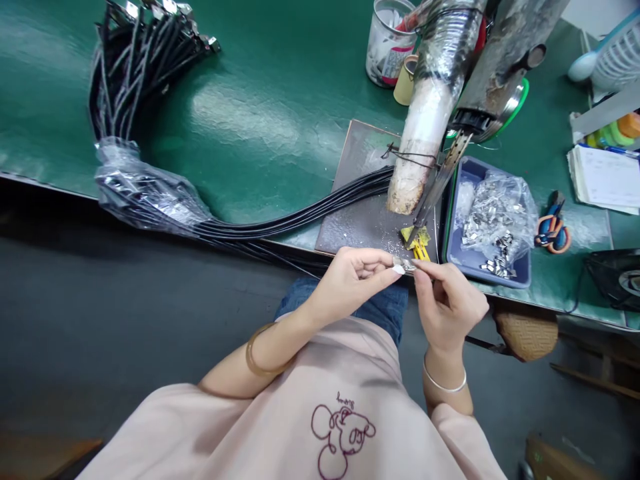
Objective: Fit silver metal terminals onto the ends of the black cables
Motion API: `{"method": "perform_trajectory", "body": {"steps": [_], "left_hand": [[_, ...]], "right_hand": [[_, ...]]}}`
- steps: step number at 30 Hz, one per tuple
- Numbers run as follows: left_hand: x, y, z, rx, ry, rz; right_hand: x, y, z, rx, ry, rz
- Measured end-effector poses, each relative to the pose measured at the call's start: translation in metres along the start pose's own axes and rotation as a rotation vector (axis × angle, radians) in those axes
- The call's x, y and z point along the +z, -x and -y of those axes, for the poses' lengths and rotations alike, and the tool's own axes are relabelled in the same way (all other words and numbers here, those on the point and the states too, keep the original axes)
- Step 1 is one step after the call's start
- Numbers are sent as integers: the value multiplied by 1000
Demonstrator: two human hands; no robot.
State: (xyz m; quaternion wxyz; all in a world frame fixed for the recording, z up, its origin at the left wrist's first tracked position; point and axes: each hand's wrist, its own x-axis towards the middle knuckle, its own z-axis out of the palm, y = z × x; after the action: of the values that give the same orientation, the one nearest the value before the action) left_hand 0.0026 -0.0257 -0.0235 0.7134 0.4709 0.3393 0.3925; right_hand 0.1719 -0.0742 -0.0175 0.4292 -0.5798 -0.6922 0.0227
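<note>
My left hand [357, 273] and my right hand [447, 297] meet in front of the bench edge, each closed in a pinch. Between their fingertips is a small shiny metal piece [409, 267], mostly covered by the fingers, so its exact kind does not show. Just beyond it, a yellow-handled tool [421, 248] lies at the front of a dark board [345, 220]. A bundle of black cables [280, 227] runs from the left onto this board. To the right, a blue-grey tray [520, 277] holds a plastic bag and loose small metal parts [500, 260].
A soldering iron [445, 170] and a wrapped tube [417, 147] hang over the board. Orange-handled pliers [553, 230] lie right of the tray. A clear cup [387, 43] and a solder spool [510, 107] stand behind. Cable ends with metal connectors [170, 20] lie at the far left.
</note>
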Motion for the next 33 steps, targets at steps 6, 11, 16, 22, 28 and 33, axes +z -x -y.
{"method": "perform_trajectory", "body": {"steps": [6,11,16,22,28,33], "left_hand": [[-2,-4,0,35,-54,-99],[0,-7,1,47,-125,-93],[1,-9,1,112,-231,-139],[2,-13,2,137,-276,-174],[3,-15,-2,188,-325,-183],[0,-14,-4,189,-348,-151]], "right_hand": [[3,4,1,209,-365,-207],[11,2,-2,115,-217,-123],[18,-1,0,16,-193,-90],[21,-5,-3,41,-208,-76],[21,-10,-2,24,-208,-88],[17,-6,-3,6,-202,-44]]}}
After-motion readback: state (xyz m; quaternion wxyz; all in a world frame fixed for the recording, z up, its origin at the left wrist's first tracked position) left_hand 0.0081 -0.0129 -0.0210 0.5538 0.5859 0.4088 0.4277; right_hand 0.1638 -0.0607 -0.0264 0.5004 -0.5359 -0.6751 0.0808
